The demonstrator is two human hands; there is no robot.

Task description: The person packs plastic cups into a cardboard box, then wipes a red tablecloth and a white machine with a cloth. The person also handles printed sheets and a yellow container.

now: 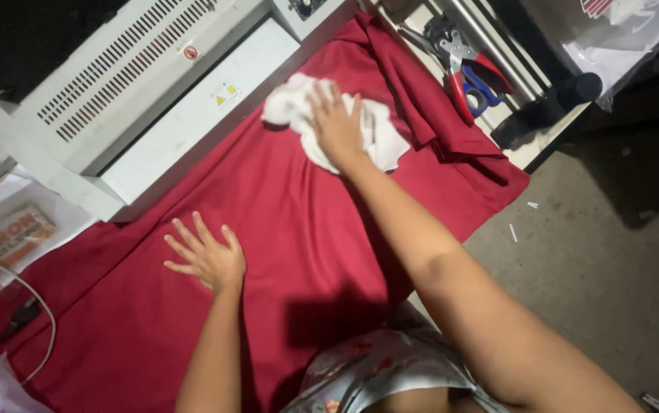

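Right hand (335, 126): fingers spread, palm pressed flat on a crumpled white cloth (375, 130), which lies on the red fabric (283, 222) near its far edge, just beside the white laminating machine (146, 99). Cloth's long axis runs left-right, extending past both sides of the hand. Left hand (207, 258): open, fingers splayed, flat on the red fabric, well apart from the cloth and nearer the body. Scissors (473, 80) lie beyond the fabric's right folds. Bare red fabric between the hands; table edge to the right.

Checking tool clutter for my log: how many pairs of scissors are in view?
2: red-handled scissors and blue-handled scissors, overlapping beyond the red cloth's far right corner. More may be hidden.
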